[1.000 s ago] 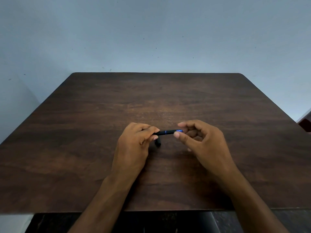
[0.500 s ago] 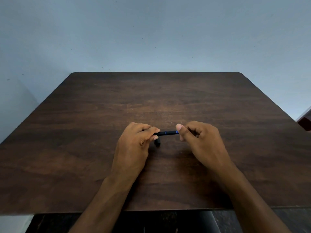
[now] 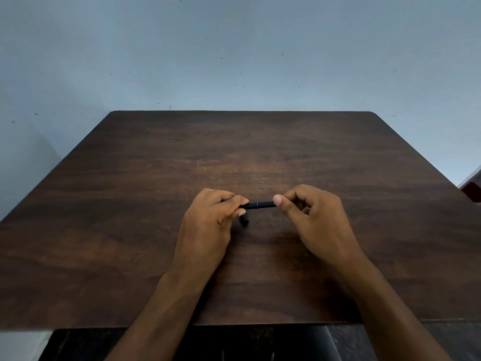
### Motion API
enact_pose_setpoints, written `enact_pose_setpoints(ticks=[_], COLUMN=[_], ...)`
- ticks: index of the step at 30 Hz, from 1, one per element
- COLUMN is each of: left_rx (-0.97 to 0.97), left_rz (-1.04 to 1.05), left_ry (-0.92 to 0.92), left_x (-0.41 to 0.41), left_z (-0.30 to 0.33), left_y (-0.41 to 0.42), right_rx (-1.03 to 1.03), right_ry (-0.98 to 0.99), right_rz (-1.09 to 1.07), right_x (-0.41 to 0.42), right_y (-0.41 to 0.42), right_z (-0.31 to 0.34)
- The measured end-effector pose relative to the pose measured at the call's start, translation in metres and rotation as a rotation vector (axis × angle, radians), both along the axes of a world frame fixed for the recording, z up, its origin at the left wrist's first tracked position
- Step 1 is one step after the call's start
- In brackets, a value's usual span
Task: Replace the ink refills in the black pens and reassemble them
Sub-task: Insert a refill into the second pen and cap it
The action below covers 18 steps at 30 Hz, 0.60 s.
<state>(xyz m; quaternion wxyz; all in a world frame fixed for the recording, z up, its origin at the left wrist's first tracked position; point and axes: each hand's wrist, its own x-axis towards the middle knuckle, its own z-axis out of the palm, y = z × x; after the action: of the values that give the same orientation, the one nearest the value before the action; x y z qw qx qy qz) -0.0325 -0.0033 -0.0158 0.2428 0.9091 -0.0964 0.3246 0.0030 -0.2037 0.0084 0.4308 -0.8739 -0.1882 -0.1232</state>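
Table (image 3: 156, 230) was dark wood, its far edge against a pale wall (image 3: 234, 48). Both hands worked near the middle, a bit toward the near edge.

Left hand (image 3: 208, 225) was curled, thumb and forefinger pinching the pen (image 3: 260, 205) at its left end. Wrist low, forearm coming in from the near edge.

Right hand (image 3: 317, 217) was curled too, thumb tip and forefinger pinching the pen's right end. Knuckles up, remaining fingers tucked under. Both grips closed on the same pen, which was held level just above the table, running left to right between the hands.

Pen was black with a thin blue ring near mid-barrel. Judged light, stiff, smooth plastic, so likely to slip under a loose pinch. Best hold looked like either side of the ring joint, one hand per half, for twisting or pulling apart. Refill not visible; if thin, it would bend easily, so push it in straight.

Short black piece (image 3: 244, 220) showed just under the left fingertips, near the pen. Looked like a cap or second barrel end; could not tell whether it lay on the table or was held.
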Motion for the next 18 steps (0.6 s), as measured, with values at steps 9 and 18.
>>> enact_pose_setpoints(ticks=[9, 18], left_rx=[0.011, 0.002], left_rz=[0.004, -0.012], left_ry=[-0.018, -0.004], left_x=[-0.0002, -0.0008], left_z=[0.0014, 0.0021], left_y=[0.0008, 0.0005], right_rx=[-0.013, 0.022], right_ry=[0.019, 0.04], right_rz=[0.009, 0.036], right_x=[-0.0017, -0.0049], right_y=[-0.0008, -0.0032], right_z=[0.0006, 0.0067])
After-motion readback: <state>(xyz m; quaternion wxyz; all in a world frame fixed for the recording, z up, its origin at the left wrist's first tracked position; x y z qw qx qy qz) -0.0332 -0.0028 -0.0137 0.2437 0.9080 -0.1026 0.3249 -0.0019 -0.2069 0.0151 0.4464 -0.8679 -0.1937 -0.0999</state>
